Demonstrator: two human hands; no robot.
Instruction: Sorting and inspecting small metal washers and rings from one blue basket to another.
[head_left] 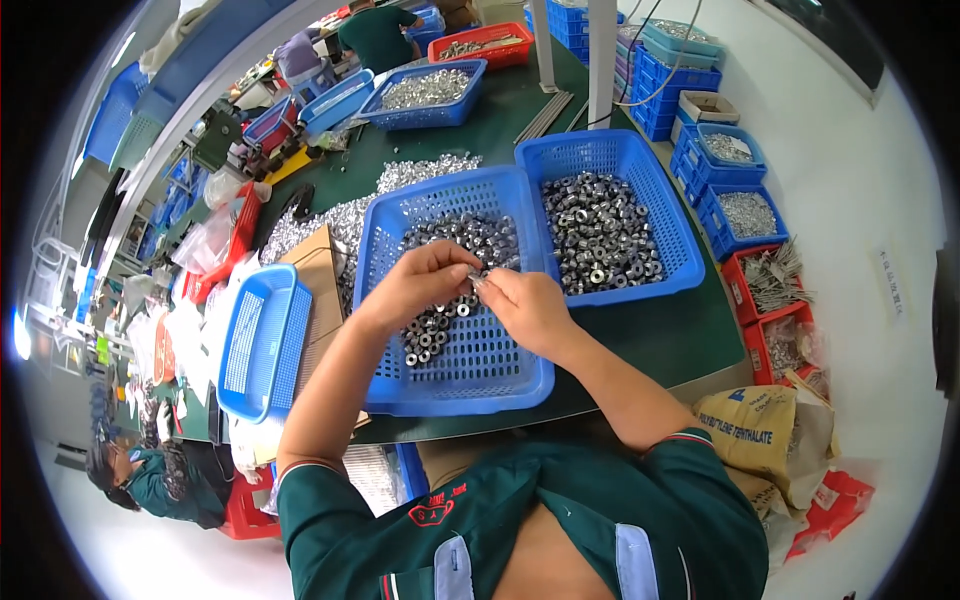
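Over a blue perforated basket [470, 385], my left hand [425, 283] and my right hand [527, 308] meet with pinched fingertips. Between them is a small shiny metal piece [476, 280], mostly covered by the fingers, so its exact shape is hard to make out. Beneath and around the hands, many ring-shaped metal parts [428, 335] lie in the basket, heaped toward its far half. A second blue basket [690, 270], touching the first on its right, holds a deeper heap of similar dark and silver metal rings [600, 235].
Loose silver parts [340, 222] are piled on the green table [650, 345] behind the near basket. To the left, a light blue basket [262, 345] stands beside cardboard [318, 300]. A white post [600, 70] rises at the back. Stacked bins [735, 215] line the right wall. Other people work farther off.
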